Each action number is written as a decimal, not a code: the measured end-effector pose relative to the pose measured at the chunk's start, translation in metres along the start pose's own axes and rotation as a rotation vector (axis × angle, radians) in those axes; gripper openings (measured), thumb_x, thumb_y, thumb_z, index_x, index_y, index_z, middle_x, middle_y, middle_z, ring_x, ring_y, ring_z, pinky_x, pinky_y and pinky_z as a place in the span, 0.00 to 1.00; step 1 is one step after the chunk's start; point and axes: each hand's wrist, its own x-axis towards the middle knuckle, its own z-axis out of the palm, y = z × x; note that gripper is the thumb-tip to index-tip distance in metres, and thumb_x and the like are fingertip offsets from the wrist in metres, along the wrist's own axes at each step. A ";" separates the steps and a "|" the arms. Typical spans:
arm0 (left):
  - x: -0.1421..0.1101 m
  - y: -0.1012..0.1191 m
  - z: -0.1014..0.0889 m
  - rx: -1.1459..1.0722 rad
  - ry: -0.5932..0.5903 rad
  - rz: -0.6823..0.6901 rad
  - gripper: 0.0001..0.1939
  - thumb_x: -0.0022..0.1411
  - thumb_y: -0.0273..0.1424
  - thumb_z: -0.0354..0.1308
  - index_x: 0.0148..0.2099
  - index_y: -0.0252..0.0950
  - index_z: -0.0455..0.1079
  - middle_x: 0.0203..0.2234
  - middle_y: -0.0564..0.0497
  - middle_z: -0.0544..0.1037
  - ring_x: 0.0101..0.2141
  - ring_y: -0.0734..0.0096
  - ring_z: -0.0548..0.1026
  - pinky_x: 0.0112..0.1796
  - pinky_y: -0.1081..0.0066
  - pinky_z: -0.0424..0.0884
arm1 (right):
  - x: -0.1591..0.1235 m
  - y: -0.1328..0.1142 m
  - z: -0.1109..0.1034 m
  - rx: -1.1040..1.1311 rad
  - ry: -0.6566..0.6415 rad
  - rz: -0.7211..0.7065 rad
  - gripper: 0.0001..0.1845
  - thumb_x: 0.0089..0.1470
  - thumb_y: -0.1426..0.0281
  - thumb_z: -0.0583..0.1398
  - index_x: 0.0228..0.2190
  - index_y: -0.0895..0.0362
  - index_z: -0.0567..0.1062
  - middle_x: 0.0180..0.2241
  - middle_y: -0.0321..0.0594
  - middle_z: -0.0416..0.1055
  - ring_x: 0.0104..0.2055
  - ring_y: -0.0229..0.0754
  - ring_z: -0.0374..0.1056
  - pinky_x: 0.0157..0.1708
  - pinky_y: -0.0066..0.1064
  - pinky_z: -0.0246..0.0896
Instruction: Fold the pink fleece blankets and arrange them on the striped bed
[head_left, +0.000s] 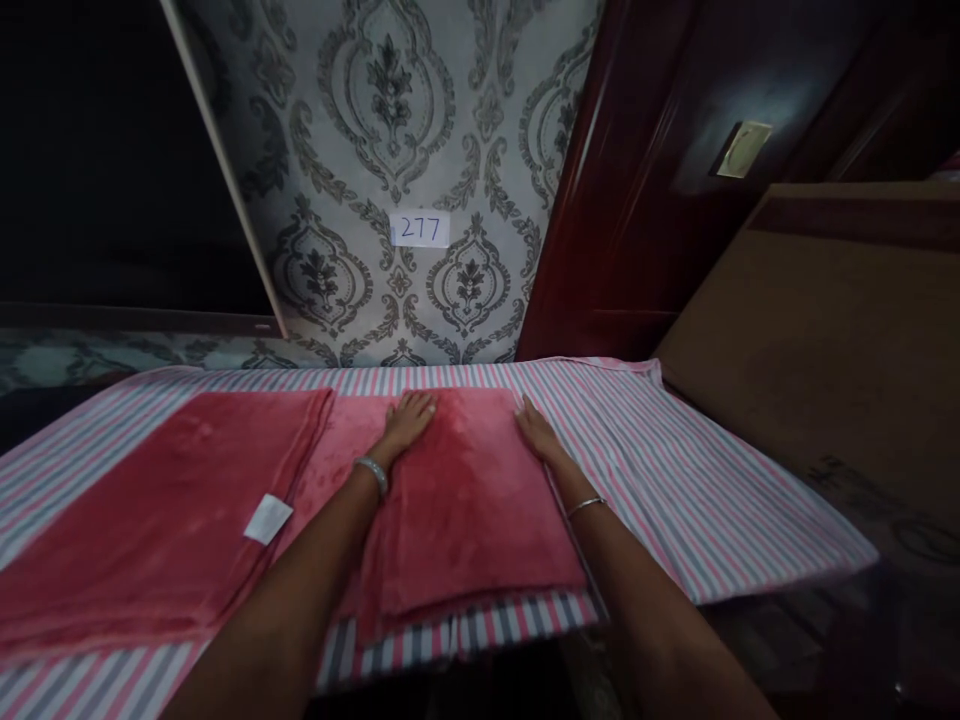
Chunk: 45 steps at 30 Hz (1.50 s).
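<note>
A folded pink-red plush cloth [469, 510] lies on the striped sheet [675, 470] in front of me. My left hand [409, 418] rests flat on its far left corner, fingers stretched out, a bracelet on the wrist. My right hand [536, 428] lies flat along the cloth's far right edge, fingers together and extended, a thin bangle on the wrist. Neither hand grips anything. A larger stretch of the same red plush fabric [165, 510] spreads to the left, carrying a white label [268, 518].
Patterned grey wallpaper [390, 110] behind bears a white tag reading 277 [420, 228]. A dark red wooden door [675, 150] stands at the right, a brown board [825, 340] beside the sheet. A dark panel [97, 150] fills the upper left.
</note>
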 end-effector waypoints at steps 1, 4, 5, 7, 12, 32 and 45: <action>-0.003 0.001 -0.006 -0.006 -0.003 -0.006 0.28 0.74 0.37 0.37 0.71 0.40 0.56 0.70 0.44 0.57 0.70 0.55 0.51 0.65 0.44 0.54 | -0.007 -0.004 -0.001 0.001 0.008 -0.003 0.34 0.70 0.63 0.39 0.71 0.64 0.46 0.72 0.51 0.45 0.72 0.47 0.45 0.67 0.42 0.46; -0.028 0.007 -0.013 -0.006 0.024 0.029 0.28 0.73 0.36 0.40 0.72 0.40 0.54 0.71 0.44 0.55 0.71 0.55 0.48 0.66 0.42 0.50 | -0.037 -0.026 0.008 -0.037 0.057 -0.103 0.33 0.70 0.62 0.42 0.71 0.59 0.48 0.72 0.50 0.43 0.73 0.52 0.40 0.67 0.52 0.45; -0.041 0.010 -0.010 0.007 0.049 0.075 0.29 0.72 0.36 0.42 0.73 0.41 0.53 0.71 0.44 0.54 0.71 0.54 0.47 0.66 0.41 0.48 | -0.048 -0.036 0.014 -0.061 0.069 -0.186 0.32 0.70 0.62 0.43 0.71 0.57 0.50 0.73 0.49 0.43 0.74 0.53 0.39 0.67 0.54 0.43; -0.070 0.015 0.002 0.050 0.094 0.180 0.31 0.70 0.36 0.46 0.73 0.39 0.52 0.71 0.43 0.54 0.71 0.53 0.48 0.66 0.41 0.47 | -0.072 -0.054 0.030 -0.113 0.066 -0.376 0.31 0.69 0.64 0.46 0.70 0.54 0.52 0.73 0.47 0.43 0.74 0.52 0.39 0.67 0.55 0.41; -0.122 0.015 0.041 0.170 0.114 0.234 0.30 0.71 0.37 0.45 0.72 0.34 0.55 0.70 0.39 0.56 0.70 0.50 0.51 0.67 0.42 0.48 | -0.107 -0.075 0.058 -0.206 0.040 -0.493 0.29 0.69 0.65 0.47 0.69 0.53 0.57 0.72 0.44 0.45 0.73 0.51 0.40 0.69 0.56 0.35; -0.131 0.027 0.013 0.079 -0.005 0.191 0.31 0.72 0.40 0.46 0.73 0.34 0.52 0.71 0.38 0.54 0.71 0.50 0.49 0.67 0.41 0.46 | -0.142 0.046 0.016 -0.106 0.041 -0.081 0.32 0.69 0.62 0.44 0.70 0.59 0.53 0.71 0.51 0.46 0.73 0.53 0.42 0.66 0.53 0.47; -0.193 0.035 0.056 0.110 0.117 0.305 0.30 0.71 0.45 0.48 0.71 0.42 0.57 0.70 0.43 0.58 0.69 0.50 0.53 0.66 0.39 0.48 | -0.191 -0.022 0.049 -0.240 0.029 -0.412 0.29 0.69 0.64 0.47 0.69 0.52 0.57 0.72 0.40 0.46 0.73 0.51 0.41 0.69 0.54 0.35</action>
